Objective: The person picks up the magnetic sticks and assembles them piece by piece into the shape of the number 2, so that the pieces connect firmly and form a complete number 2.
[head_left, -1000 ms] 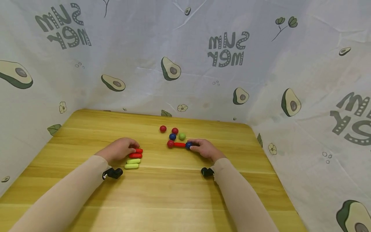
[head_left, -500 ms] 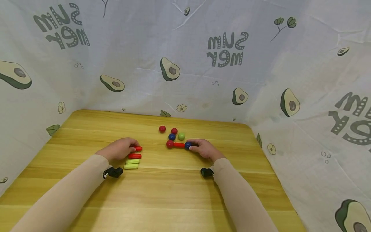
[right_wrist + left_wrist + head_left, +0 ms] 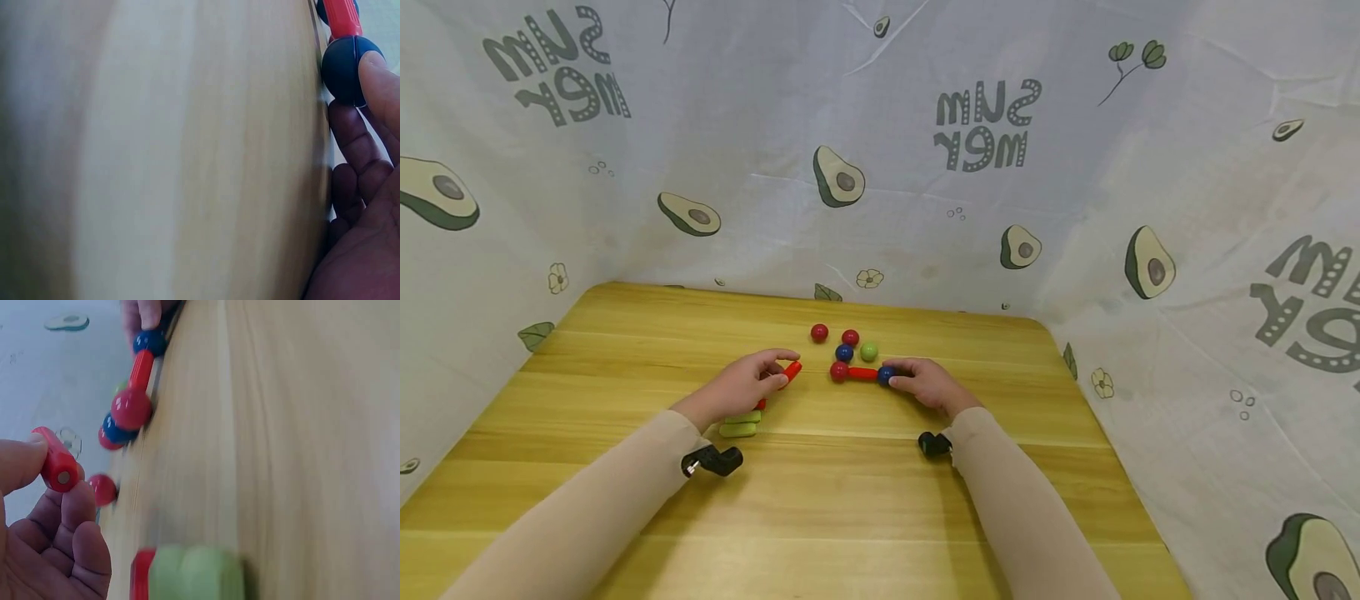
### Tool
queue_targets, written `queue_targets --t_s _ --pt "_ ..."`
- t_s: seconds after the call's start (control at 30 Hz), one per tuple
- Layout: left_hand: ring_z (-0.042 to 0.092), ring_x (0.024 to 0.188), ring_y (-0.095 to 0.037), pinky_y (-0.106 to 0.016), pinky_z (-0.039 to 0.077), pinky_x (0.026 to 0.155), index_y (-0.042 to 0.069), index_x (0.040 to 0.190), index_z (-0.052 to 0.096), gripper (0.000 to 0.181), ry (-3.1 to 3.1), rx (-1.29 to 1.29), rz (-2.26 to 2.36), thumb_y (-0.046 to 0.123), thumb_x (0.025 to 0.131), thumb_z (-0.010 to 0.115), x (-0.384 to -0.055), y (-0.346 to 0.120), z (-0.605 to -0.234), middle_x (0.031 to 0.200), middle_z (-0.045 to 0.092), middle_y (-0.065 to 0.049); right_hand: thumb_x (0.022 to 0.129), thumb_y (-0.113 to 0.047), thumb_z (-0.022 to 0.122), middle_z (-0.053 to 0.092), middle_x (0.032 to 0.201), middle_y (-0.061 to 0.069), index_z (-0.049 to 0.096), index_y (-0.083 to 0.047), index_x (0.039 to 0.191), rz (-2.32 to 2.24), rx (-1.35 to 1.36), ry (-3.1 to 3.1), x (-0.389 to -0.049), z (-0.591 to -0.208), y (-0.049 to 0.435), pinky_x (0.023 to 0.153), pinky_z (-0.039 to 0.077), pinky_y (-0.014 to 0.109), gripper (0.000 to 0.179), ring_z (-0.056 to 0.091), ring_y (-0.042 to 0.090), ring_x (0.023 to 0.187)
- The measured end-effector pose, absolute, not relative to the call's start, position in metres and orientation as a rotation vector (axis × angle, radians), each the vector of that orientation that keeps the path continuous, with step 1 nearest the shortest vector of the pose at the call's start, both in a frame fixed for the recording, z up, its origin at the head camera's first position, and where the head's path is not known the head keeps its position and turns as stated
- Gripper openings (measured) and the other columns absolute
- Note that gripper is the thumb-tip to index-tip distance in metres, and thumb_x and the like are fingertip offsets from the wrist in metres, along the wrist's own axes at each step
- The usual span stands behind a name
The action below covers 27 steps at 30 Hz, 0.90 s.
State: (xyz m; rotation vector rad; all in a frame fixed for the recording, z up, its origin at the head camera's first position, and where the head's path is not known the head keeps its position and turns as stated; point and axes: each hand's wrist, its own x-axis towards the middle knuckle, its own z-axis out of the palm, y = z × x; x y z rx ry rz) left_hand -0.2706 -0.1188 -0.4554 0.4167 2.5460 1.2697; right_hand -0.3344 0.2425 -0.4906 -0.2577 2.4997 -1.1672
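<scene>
Between thumb and fingers, my left hand (image 3: pixel 747 385) pinches a red magnetic rod (image 3: pixel 791 372), raised over the table; the left wrist view shows a round grey spot on the end of this rod (image 3: pixel 59 464). My right hand (image 3: pixel 927 385) pinches a dark blue ball (image 3: pixel 886 375) at the right end of a joined piece. From that ball a red rod (image 3: pixel 862 374) runs left to a red ball (image 3: pixel 838 372). Below the left hand, a second red rod (image 3: pixel 762 405) is mostly hidden, next to two yellow-green rods (image 3: pixel 739 430).
Behind the joined piece lie a blue ball (image 3: pixel 844 353), a green ball (image 3: pixel 868 352) and a red ball (image 3: pixel 850 337). Another red ball (image 3: pixel 819 333) sits further left. The wooden table (image 3: pixel 850 517) ends at a printed cloth backdrop (image 3: pixel 910 233).
My left hand has lifted a red rod off the row of rods and carried it right, toward the joined piece. The right hand has stayed in place on the blue ball.
</scene>
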Motion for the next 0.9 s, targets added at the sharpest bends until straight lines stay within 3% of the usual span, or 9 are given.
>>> queue_targets --t_s 0.17,0.5,0.9 --pt "0.058 0.078 -0.024 -0.03 0.048 0.065 0.018 0.152 0.055 0.043 2.481 0.382 1.358 0.022 0.109 0.059 -0.265 -0.097 -0.459 0.121 0.067 -0.013 0.107 -0.024 0.063 0.053 0.158 0.013 0.062 -0.019 0.148 -1.163 -0.255 2.5 -0.334 -0.489 0.243 0.127 0.031 0.054 0.041 0.047 0.036 0.148" --pt "0.064 0.081 -0.02 -0.031 0.052 0.069 0.023 0.147 0.059 0.041 2.394 0.32 1.44 0.022 0.107 0.064 -0.257 -0.065 -0.469 0.108 0.072 -0.006 0.107 -0.024 0.063 0.053 0.159 0.013 0.062 -0.02 0.148 -1.157 -0.255 2.512 -0.332 -0.485 0.241 0.127 0.03 0.054 0.041 0.047 0.035 0.148" --pt "0.065 0.077 -0.02 -0.029 0.054 0.067 0.017 0.147 0.061 0.041 2.326 0.323 1.515 0.019 0.106 0.064 -0.257 -0.036 -0.477 0.105 0.073 -0.007 0.106 -0.024 0.064 0.053 0.158 0.014 0.062 -0.019 0.148 -1.154 -0.24 2.509 -0.333 -0.487 0.241 0.126 0.032 0.054 0.042 0.048 0.036 0.146"
